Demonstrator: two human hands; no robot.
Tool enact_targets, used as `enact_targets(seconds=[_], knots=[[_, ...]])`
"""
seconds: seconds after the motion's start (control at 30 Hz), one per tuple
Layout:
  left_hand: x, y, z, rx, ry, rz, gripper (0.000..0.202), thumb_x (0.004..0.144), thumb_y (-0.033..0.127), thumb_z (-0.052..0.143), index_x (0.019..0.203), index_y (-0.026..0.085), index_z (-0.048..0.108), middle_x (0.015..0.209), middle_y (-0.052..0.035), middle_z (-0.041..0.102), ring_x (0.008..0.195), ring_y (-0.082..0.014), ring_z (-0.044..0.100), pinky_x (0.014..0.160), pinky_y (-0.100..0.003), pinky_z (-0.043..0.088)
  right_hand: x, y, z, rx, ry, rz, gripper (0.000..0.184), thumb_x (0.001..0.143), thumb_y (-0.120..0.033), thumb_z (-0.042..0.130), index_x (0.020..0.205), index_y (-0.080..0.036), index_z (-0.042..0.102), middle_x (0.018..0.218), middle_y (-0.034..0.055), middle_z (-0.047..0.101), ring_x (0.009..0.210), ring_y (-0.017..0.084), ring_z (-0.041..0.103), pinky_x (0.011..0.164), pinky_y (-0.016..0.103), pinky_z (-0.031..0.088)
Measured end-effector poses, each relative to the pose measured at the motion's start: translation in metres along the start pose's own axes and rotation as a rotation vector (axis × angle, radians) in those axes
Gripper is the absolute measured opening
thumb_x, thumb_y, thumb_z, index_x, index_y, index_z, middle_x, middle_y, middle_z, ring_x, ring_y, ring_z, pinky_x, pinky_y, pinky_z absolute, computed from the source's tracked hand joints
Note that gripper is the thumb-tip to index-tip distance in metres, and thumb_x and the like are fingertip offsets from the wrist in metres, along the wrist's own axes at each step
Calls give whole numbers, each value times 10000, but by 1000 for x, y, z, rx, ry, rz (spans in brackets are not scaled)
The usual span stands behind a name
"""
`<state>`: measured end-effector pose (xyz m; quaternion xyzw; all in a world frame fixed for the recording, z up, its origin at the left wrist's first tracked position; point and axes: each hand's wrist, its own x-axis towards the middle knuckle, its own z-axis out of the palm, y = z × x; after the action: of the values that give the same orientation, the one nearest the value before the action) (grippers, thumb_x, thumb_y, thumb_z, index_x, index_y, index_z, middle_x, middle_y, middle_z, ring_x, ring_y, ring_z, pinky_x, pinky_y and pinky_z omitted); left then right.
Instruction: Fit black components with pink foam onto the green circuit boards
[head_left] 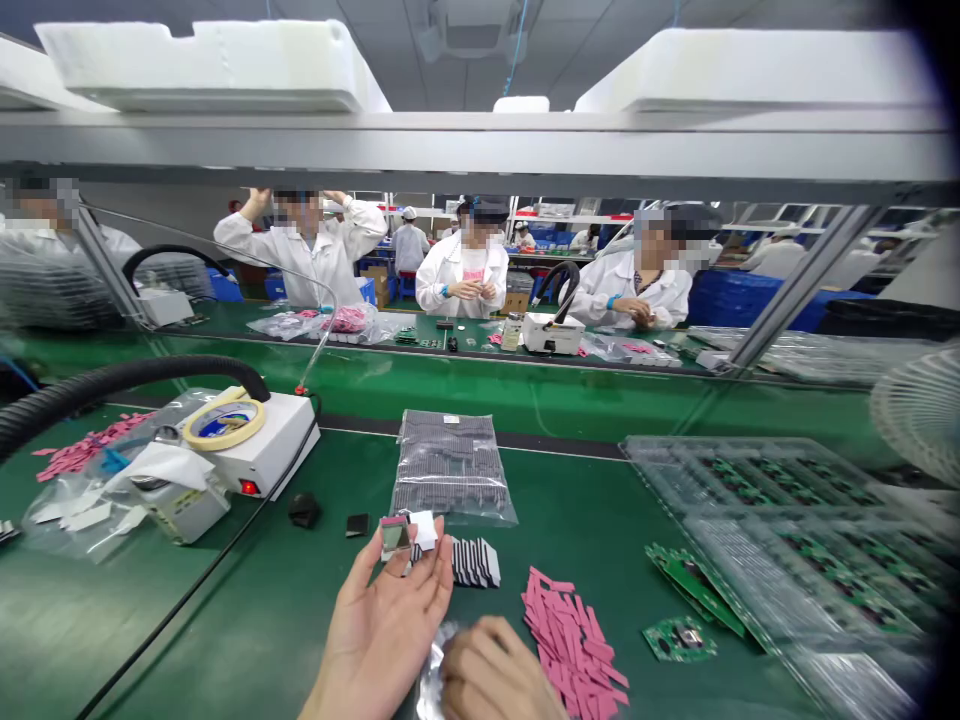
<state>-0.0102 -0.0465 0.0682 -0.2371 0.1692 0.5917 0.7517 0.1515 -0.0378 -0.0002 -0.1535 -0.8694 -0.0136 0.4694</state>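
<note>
My left hand (pixel 386 625) is raised palm up over the green bench, its fingertips pinching a small square part (pixel 394 536) with a pink edge and a white tab (pixel 424 529). My right hand (pixel 491 675) lies low beside it, fingers curled, resting on a piece of shiny foil (pixel 430 680); whether it grips the foil is hidden. Just beyond my fingers lies a row of small black-and-white pads (pixel 474 561). A heap of pink strips (pixel 574 640) lies to the right.
A sealed bag of dark parts (pixel 451 466) lies ahead. Clear trays of green circuit boards (pixel 780 530) fill the right, with loose boards (pixel 679 638) beside them. A white machine with a tape roll (pixel 225 422) and black hose (pixel 112 385) stands left. People in white coats sit opposite.
</note>
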Motion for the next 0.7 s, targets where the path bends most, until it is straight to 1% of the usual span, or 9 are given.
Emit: enact_targets(seconds=[0.03,0.07,0.13,0.2,0.27,0.37,0.5,0.6,0.7], knots=[[-1,-2,-3,-14,-8,-18,369,962,371,520,862,77,720,1151,-198,718,1093,-312,680,898,-397,559,1,0,-5,93,-43,104,248,985,-92,478,794,-185,605,735,17,693,674,149,627,643,283,490],[-2,-4,-6,-28,-23,-42,346,937,365,550,856,79,728,1153,-199,721,1099,-315,678,911,-408,551,2,0,-11,197,-55,266,163,981,-143,528,875,-189,643,831,37,723,768,169,666,712,294,524],[0,-12,-13,-38,-80,-93,248,835,325,675,844,87,745,1156,-194,732,1106,-316,677,944,-423,531,6,2,-25,421,25,668,104,963,-236,602,1033,-220,677,1010,66,741,924,201,695,812,306,558],[3,-23,-21,2,-161,-150,226,689,261,814,834,96,760,1142,-191,747,1092,-306,687,962,-415,516,9,2,-31,666,204,1010,265,914,-324,686,1168,-251,663,1170,85,723,1070,226,684,907,323,559],[9,-35,-28,66,-242,-198,295,598,229,894,836,104,774,1103,-181,766,1065,-281,700,963,-383,508,11,-2,-30,900,391,1202,485,819,-404,787,1253,-253,635,1291,104,683,1212,264,630,1016,364,517],[16,-51,-35,117,-330,-262,326,602,265,923,857,116,785,1080,-151,781,1077,-248,698,1002,-345,479,13,-11,-22,1120,526,1334,602,722,-418,864,1254,-239,646,1372,112,641,1295,295,576,1107,402,443],[20,-65,-40,117,-364,-298,342,583,276,942,836,107,787,1064,-146,787,1066,-236,706,1028,-311,462,14,-16,-21,1244,543,1364,505,731,-377,867,1181,-253,673,1299,95,690,1191,276,652,1052,391,492],[20,-68,-44,131,-336,-302,356,578,242,946,837,65,777,1063,-184,777,1074,-259,705,1022,-324,472,11,-11,-30,1203,566,1334,453,751,-396,850,1146,-246,687,1169,92,738,1075,249,700,976,354,540],[19,-68,-52,145,-234,-256,250,712,156,861,887,13,756,940,-163,797,925,-217,745,945,-314,521,5,-2,-49,994,502,1234,440,799,-422,799,1183,-233,696,1141,104,728,1048,246,700,921,327,570]])
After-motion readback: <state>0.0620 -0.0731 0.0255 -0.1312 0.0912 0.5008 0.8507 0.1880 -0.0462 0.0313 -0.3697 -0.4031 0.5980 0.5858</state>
